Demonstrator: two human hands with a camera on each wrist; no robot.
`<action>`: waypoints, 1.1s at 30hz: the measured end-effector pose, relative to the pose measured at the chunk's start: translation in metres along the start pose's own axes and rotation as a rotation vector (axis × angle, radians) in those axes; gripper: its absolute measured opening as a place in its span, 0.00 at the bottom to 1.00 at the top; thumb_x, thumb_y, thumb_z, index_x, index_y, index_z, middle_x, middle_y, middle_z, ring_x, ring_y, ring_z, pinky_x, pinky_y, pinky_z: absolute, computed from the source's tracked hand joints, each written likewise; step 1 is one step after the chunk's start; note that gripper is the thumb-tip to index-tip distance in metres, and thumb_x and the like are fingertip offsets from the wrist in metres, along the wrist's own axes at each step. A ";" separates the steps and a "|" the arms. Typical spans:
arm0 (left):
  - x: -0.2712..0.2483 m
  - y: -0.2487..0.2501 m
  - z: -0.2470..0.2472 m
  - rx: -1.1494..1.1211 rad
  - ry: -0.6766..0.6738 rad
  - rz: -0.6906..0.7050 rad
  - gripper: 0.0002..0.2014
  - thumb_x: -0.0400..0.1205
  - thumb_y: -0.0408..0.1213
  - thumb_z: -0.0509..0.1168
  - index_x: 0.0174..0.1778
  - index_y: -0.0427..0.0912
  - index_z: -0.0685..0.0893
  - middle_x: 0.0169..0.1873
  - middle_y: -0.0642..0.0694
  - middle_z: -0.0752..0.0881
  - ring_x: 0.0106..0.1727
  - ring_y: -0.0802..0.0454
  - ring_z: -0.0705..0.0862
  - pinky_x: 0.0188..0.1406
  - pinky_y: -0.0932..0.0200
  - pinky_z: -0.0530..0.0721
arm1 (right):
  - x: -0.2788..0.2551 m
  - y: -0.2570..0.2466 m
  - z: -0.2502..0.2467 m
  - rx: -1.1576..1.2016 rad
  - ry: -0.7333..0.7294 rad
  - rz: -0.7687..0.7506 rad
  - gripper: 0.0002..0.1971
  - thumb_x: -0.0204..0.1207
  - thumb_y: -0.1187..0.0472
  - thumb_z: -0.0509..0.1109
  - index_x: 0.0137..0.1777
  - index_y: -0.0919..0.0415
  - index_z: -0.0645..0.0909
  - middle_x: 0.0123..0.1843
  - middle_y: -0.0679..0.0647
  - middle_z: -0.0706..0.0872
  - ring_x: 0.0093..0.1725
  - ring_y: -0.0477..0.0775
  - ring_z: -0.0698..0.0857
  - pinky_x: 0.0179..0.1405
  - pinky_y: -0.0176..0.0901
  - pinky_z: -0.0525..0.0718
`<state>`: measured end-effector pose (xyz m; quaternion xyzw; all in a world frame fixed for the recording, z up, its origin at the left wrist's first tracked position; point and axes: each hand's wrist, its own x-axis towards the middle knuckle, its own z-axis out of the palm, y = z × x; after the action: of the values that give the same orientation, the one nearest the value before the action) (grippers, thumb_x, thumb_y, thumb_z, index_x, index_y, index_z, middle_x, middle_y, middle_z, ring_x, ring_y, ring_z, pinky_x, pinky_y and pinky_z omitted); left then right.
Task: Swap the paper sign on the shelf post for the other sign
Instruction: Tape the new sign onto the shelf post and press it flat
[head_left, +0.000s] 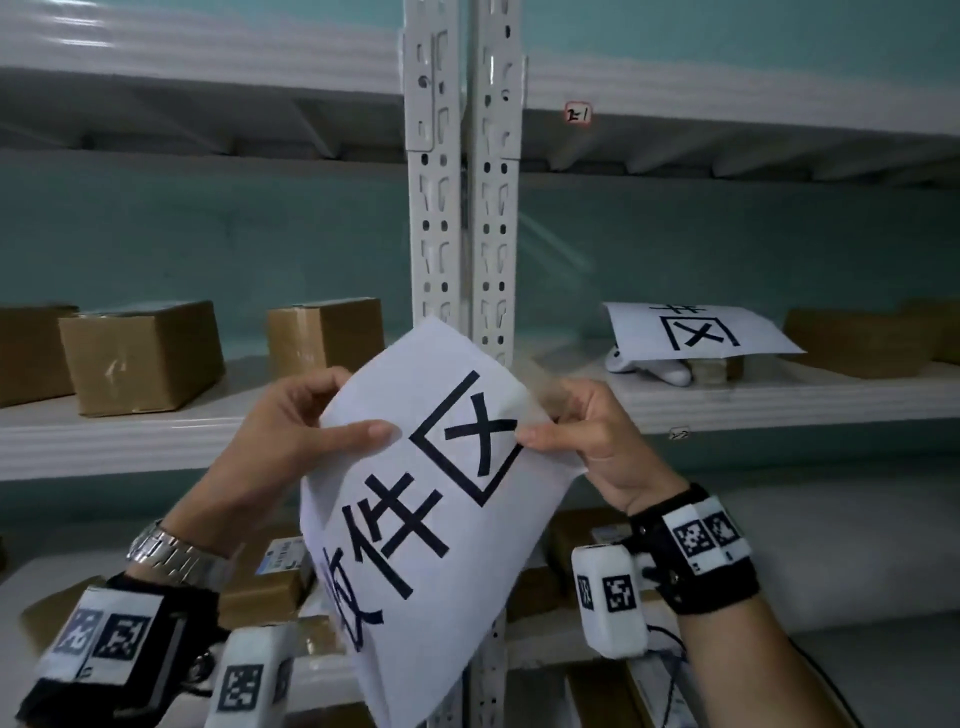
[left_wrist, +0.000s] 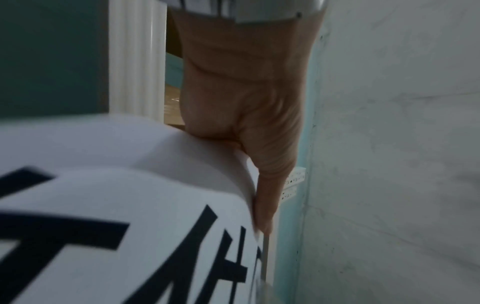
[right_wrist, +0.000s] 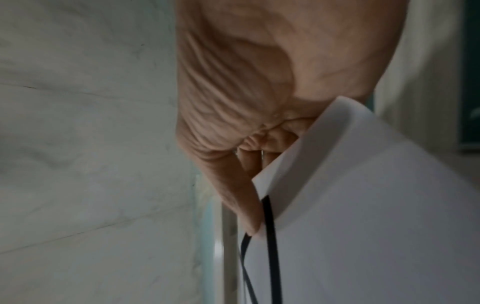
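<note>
A white paper sign (head_left: 415, 509) with large black characters hangs tilted in front of the white perforated shelf post (head_left: 462, 208), off the post. My left hand (head_left: 291, 436) pinches its upper left edge, thumb on the printed face. My right hand (head_left: 576, 421) pinches its upper right edge, where a strip of clear tape sticks up. The left wrist view shows the thumb (left_wrist: 262, 185) on the curled sheet (left_wrist: 130, 205); the right wrist view shows the thumb (right_wrist: 241, 201) on the paper (right_wrist: 363, 205). The other sign (head_left: 696, 330) lies flat on a box on the right middle shelf.
Cardboard boxes (head_left: 140, 353) stand on the left middle shelf (head_left: 104, 441), and more boxes (head_left: 872, 338) on the right. A white object (head_left: 644, 371) lies under the other sign. Parcels (head_left: 270, 577) fill the lower shelf. A small label (head_left: 577, 113) sticks on the upper shelf edge.
</note>
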<state>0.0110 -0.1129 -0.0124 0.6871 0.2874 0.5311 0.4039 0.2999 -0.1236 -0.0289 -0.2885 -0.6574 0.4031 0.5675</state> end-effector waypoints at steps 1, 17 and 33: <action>0.000 0.001 0.001 0.011 0.020 0.026 0.16 0.68 0.27 0.77 0.49 0.24 0.84 0.41 0.35 0.93 0.37 0.43 0.93 0.33 0.55 0.92 | -0.001 0.004 -0.006 -0.015 0.048 0.029 0.18 0.69 0.74 0.78 0.60 0.76 0.86 0.59 0.71 0.91 0.54 0.68 0.90 0.58 0.62 0.89; 0.017 0.008 0.013 0.027 0.179 0.269 0.17 0.67 0.29 0.81 0.47 0.24 0.86 0.39 0.45 0.94 0.38 0.49 0.93 0.39 0.57 0.93 | -0.009 0.055 -0.078 -0.046 1.121 -0.018 0.24 0.78 0.72 0.71 0.74 0.64 0.77 0.56 0.54 0.87 0.50 0.51 0.88 0.48 0.39 0.85; 0.020 0.006 0.002 -0.041 0.228 0.296 0.12 0.67 0.28 0.81 0.42 0.32 0.88 0.38 0.46 0.93 0.39 0.48 0.90 0.41 0.55 0.90 | -0.005 0.060 -0.110 -0.238 1.243 -0.012 0.17 0.76 0.68 0.71 0.65 0.64 0.81 0.68 0.61 0.77 0.54 0.54 0.81 0.59 0.45 0.87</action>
<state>0.0184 -0.1005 0.0027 0.6488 0.2164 0.6650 0.3000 0.4038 -0.0747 -0.0799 -0.5262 -0.2468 0.0810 0.8097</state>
